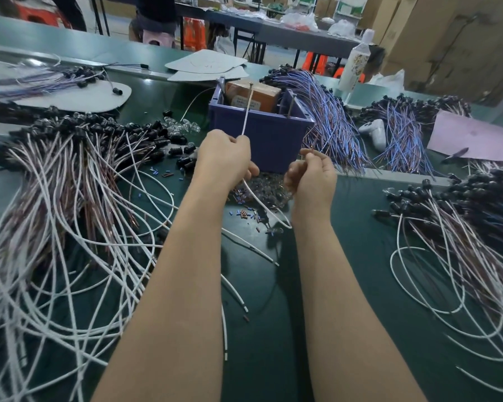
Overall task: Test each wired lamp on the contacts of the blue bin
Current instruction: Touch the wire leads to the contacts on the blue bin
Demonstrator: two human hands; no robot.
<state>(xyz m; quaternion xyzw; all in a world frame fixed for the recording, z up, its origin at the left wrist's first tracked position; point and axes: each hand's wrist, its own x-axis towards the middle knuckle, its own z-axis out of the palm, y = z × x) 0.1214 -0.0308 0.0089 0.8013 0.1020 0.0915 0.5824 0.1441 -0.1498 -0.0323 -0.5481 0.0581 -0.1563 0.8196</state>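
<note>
**While Both Hands Pinch Leads, One White Wire Rises to the Blue Bin**

Where the green table (273,300) spreads out to the left, one big pile of wired lamps (70,175) lies with black heads far and white and brown leads fanning near; they are too many to count. Just right of it, the left hand (224,158) curls its fingers and pinches one white wire (243,127). That wire's long axis runs near to far: it points up and away from the fingertips and lies along a thin upright metal pin (250,94) at the blue bin (262,134). Whether wire and pin touch cannot be told. Below the hand the same wire trails near and right across the table.

One bin stands at centre, just far of both hands, with one orange box (253,95) inside and two upright pins, the second pin (291,107) further right. A heap of clear bulbs (269,188) lies against the bin's near wall, between the wrists.

Right of centre, the right hand (311,175) pinches a thin brown wire (312,146) between thumb and forefinger, its tip pointing up and far towards the bin. The lamp itself is hidden.

Further right lie a bundle of blue-purple leads (331,126), one white bottle (356,65) and another pile of lamps (462,227).
</note>
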